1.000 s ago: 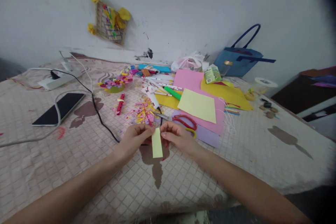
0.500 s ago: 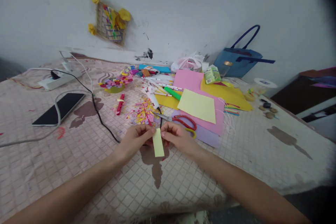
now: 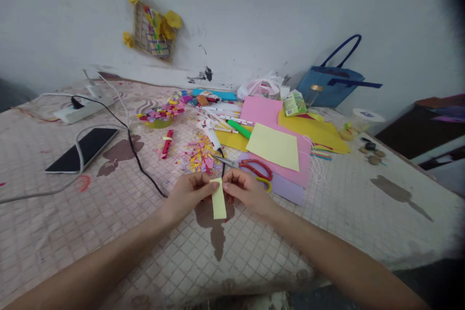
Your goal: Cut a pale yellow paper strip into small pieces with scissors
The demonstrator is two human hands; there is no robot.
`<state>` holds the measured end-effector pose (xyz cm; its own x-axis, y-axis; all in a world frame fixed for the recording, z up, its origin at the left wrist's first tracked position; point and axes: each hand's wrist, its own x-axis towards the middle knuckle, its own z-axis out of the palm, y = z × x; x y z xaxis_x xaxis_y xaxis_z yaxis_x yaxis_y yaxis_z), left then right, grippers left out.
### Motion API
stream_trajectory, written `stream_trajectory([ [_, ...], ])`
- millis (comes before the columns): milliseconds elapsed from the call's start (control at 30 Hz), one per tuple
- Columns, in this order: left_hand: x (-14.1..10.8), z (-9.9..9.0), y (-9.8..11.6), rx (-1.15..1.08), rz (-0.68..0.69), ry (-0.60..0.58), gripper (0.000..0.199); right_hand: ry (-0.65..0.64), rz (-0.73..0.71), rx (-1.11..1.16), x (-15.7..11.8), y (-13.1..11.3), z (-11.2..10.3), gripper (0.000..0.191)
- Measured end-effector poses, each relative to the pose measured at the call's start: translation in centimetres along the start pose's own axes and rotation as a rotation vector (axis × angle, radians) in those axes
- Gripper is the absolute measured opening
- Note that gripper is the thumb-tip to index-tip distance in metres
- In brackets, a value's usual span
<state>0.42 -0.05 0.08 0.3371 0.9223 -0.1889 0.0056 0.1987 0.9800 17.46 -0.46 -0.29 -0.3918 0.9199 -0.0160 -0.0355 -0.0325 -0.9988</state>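
A small pale yellow paper strip [image 3: 219, 203] is held upright over the front of the table, its lower end hanging free. My left hand [image 3: 191, 193] pinches its upper part, thumb in front. From the other side, my right hand [image 3: 249, 191] closes thumb and fingers at the strip's upper right edge. The fingertips behind the paper are hidden. Just beyond my hands lie red-handled scissors [image 3: 256, 168], a white glue gun [image 3: 209, 133] and a heap of paper scraps [image 3: 199, 155]. A larger pale yellow sheet [image 3: 274, 145] rests on pink paper [image 3: 303, 162].
At left, a tablet-like dark device [image 3: 83, 150] lies under a grey cable, near a white power strip [image 3: 82, 110]. A black cord [image 3: 140, 169] runs toward my left hand. Behind stand a blue bag [image 3: 327, 85] and a green-white carton [image 3: 295, 104]. Red clip-like piece [image 3: 167, 144] lies left of the scraps.
The paper strip has tilted and shifted very slightly, with my left thumb a little further over its upper part. Both hands stay in nearly the same place.
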Motion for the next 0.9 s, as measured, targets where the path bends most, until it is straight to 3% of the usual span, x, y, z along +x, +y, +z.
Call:
stream_trajectory([
  [267, -0.43, 0.17, 0.44, 0.073, 0.034, -0.048, 0.022, -0.047, -0.016, -0.068, 0.06, -0.07, 0.00, 0.025],
  [467, -0.20, 0.03, 0.26, -0.067, -0.016, -0.107, 0.021, -0.070, -0.025, -0.027, 0.20, 0.10, -0.22, 0.024],
  [600, -0.09, 0.14, 0.32, -0.142, -0.042, -0.155, 0.032, -0.026, -0.019, -0.040, 0.16, 0.02, -0.07, 0.026],
  [767, -0.38, 0.18, 0.74, 0.040, 0.044, -0.064, 0.027, -0.012, -0.005, -0.064, -0.05, -0.19, 0.14, 0.027],
  [900, -0.46, 0.00, 0.79, 0.159, 0.093, -0.068, 0.027, -0.034, 0.001, -0.055, -0.06, -0.20, 0.03, 0.023],
])
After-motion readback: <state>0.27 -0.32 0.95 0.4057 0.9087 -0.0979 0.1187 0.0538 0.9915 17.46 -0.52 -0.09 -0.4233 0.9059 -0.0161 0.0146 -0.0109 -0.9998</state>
